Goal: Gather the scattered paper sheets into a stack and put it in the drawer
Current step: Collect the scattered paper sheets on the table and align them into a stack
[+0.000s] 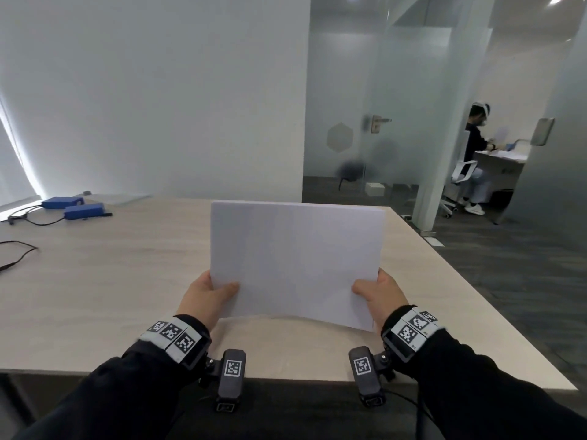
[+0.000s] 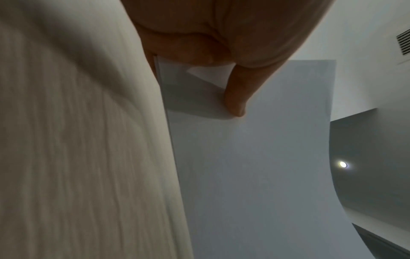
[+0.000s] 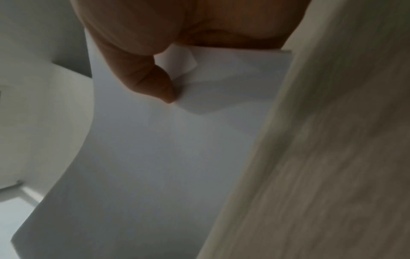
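Observation:
A stack of white paper sheets (image 1: 295, 258) stands almost upright above the light wooden table (image 1: 111, 281), its lower edge bowed a little off the top. My left hand (image 1: 208, 295) pinches the stack's lower left corner, thumb on the near face. My right hand (image 1: 379, 295) pinches the lower right corner the same way. The left wrist view shows the paper (image 2: 255, 166) under my thumb (image 2: 235, 98); the right wrist view shows the paper (image 3: 166, 157) with my thumb (image 3: 155, 84) pressed on it. No drawer is in view.
Two blue boxes (image 1: 74, 206) with black cables (image 1: 19, 249) lie at the table's far left, beside a flat pale pad (image 1: 117, 198). A white partition wall stands behind the table. Right of it, past glass walls, a person (image 1: 476, 160) sits at another desk.

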`<state>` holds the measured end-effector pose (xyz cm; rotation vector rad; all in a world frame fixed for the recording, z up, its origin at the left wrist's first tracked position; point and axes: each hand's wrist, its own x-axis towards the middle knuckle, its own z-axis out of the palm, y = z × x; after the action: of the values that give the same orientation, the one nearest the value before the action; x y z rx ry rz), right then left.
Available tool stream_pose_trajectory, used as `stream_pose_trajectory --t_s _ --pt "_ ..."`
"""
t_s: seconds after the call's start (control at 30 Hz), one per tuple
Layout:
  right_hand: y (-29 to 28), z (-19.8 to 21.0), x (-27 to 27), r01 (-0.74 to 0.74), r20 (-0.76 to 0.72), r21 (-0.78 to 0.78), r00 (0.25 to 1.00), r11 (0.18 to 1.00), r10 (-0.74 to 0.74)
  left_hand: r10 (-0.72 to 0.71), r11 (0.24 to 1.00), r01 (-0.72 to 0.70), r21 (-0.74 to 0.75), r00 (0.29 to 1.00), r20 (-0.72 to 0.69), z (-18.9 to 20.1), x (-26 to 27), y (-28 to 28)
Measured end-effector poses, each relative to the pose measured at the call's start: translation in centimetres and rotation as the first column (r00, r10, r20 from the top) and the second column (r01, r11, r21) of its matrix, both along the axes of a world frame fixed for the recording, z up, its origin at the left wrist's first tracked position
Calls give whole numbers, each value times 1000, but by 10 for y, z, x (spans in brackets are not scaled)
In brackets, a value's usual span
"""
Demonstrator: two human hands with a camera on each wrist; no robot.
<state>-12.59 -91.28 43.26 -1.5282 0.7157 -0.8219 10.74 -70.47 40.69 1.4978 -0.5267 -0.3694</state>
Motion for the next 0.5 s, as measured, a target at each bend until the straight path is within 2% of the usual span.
stream_pose_trajectory --t_s 0.13,0.27,0.37,0.5 --pt "22 9 9 -95 -81 -100 993 990 87 39 999 -39 3 999 -26 17 4 35" --pt "56 19 29 -229 -114 -122 970 966 216 135 987 -134 87 991 3 30 11 79" --pt "87 28 49 -303 -60 -75 952 950 299 212 965 -210 154 977 5 44 12 125" --pt "134 36 80 -443 18 -21 896 896 444 297 942 -290 167 955 -21 61 6 200"
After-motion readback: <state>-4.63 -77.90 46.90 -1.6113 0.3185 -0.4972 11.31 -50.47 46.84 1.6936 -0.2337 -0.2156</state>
